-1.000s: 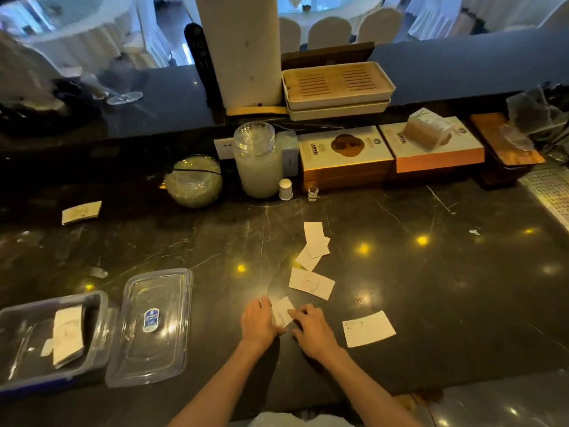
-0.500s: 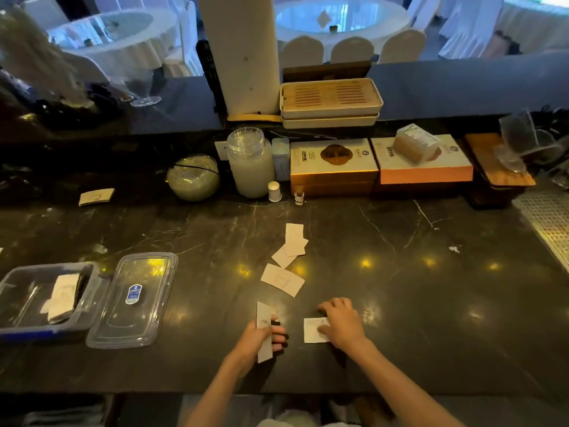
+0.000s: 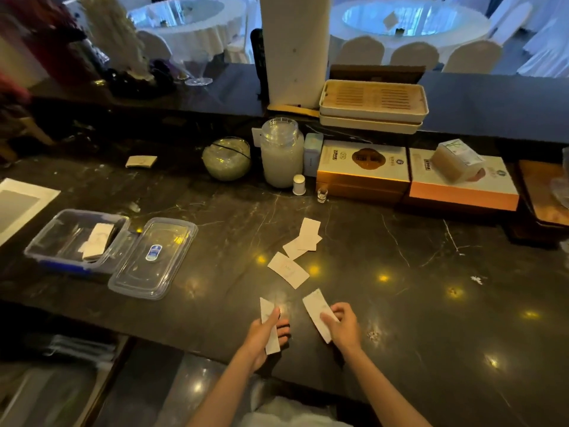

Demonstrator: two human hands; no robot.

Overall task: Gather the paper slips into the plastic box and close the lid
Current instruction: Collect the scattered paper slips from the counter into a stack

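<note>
My left hand (image 3: pixel 261 335) grips an upright white paper slip (image 3: pixel 268 315) just above the dark counter's near edge. My right hand (image 3: pixel 343 326) pinches a second slip (image 3: pixel 314 308), lifted and tilted. Beyond them a slip (image 3: pixel 288 269) lies flat, and a small overlapping pile of slips (image 3: pixel 304 238) lies further back. The clear plastic box (image 3: pixel 40 245) stands open at the left with slips (image 3: pixel 97 241) inside. Its clear lid (image 3: pixel 154 257) with a blue sticker lies on the counter right of the box. Another slip (image 3: pixel 141 161) rests far back left.
A glass jar (image 3: pixel 281 152), a round glass bowl (image 3: pixel 226 158), two flat gift boxes (image 3: pixel 363 167) (image 3: pixel 462 183) and stacked trays (image 3: pixel 372 103) line the back of the counter (image 3: pixel 431 288). A white sheet (image 3: pixel 21 204) lies at the left edge.
My right hand has lifted its slip off the counter; half a second ago it lay flat under the fingers. My left hand keeps its slip. The view has shifted, so the box appears further in.
</note>
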